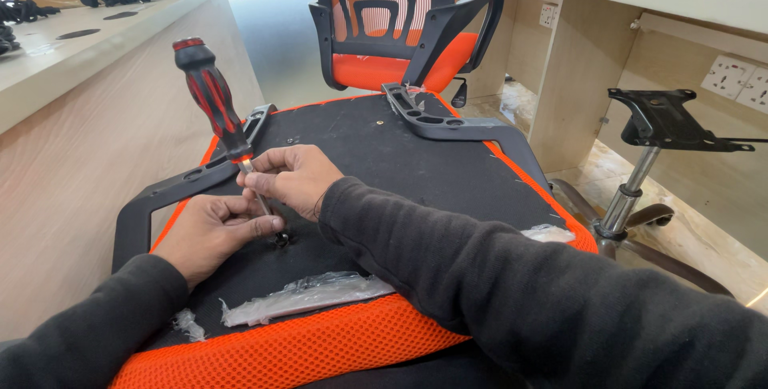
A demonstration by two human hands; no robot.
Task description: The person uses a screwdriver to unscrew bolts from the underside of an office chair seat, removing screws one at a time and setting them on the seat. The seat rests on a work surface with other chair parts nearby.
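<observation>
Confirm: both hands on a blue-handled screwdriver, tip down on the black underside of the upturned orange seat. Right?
Not quite. The head view shows the screwdriver handle is red and black, not blue. The rest holds: left hand and right hand meet at its shaft, tip on the black underside of the seat.

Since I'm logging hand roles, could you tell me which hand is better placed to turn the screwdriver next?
Probably the right hand: it already grips the screwdriver shaft just below the handle, while the left hand pinches at the tip.
</observation>
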